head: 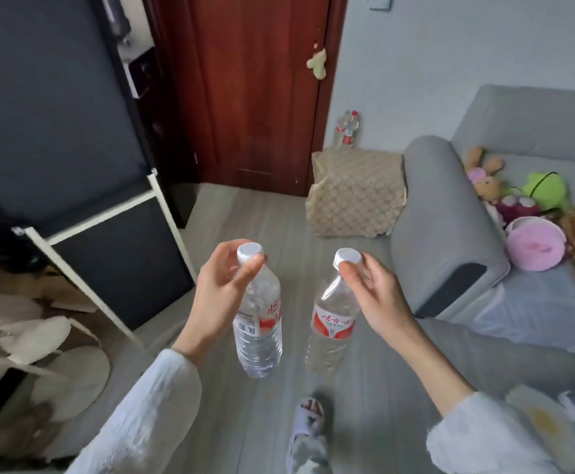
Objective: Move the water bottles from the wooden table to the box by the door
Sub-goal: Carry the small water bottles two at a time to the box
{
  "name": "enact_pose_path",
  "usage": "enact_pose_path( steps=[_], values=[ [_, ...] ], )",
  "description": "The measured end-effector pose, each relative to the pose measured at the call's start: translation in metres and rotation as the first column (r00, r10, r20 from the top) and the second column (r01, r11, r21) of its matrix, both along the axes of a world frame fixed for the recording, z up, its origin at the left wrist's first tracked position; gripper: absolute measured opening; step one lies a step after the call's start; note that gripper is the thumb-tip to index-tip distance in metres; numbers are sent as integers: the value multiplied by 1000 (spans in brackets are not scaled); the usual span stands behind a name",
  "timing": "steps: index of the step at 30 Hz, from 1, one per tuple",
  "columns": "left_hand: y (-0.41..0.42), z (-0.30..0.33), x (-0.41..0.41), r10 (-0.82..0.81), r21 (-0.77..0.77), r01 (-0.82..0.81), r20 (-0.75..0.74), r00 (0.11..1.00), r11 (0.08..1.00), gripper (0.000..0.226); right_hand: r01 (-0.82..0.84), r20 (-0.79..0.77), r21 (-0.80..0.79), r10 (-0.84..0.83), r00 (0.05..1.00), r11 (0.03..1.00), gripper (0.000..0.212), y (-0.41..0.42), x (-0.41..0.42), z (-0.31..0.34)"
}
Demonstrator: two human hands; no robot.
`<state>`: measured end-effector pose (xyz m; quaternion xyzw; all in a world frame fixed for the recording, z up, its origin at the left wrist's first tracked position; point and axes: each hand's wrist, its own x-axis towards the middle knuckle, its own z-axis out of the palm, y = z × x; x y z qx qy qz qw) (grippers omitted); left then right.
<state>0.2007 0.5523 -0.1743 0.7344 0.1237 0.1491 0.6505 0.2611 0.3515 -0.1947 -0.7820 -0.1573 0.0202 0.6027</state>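
Note:
I hold two clear water bottles with white caps and red-and-white labels, hanging over the grey floor. My left hand [217, 289] grips the neck of the left bottle [260, 323]. My right hand [373, 295] pinches the neck of the right bottle [332, 323], which tilts slightly. Ahead, the patterned beige box [356, 193] stands on the floor by the dark red door [255, 90]. Other bottles [347, 130] show just behind the box's top edge.
A grey sofa [450, 217] with stuffed toys stands right of the box. A dark cabinet with a white frame [108, 241] lines the left side. My slippered foot [308, 436] is on the floor below the bottles. A small plush hangs on the door handle.

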Motion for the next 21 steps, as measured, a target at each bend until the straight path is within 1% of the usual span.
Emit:
enact_pose_path(
  steps=[2,6,11,14,19,21],
  values=[
    [-1,-4,51,-38,14,37,3,999,999,29,19,2,-14,-19,1000,1000,4,-2,47,-3],
    [-4,-13,154,-73,56,72,7,997,996,27,21,16,-45,-20,1000,999,8,-5,148,-2],
    [3,-4,274,-85,55,83,25,996,995,24,53,72,-92,-47,996,994,14,-1,266,13],
    [11,2,341,-81,23,80,40,996,997,23,68,74,-114,-60,995,991,20,4,330,19],
    [24,-4,453,-95,24,94,36,995,995,24,102,65,-92,-96,993,991,13,13,432,12],
    [31,-12,504,-116,58,114,22,993,992,24,128,62,-109,-122,991,986,16,20,480,5]
  ],
)
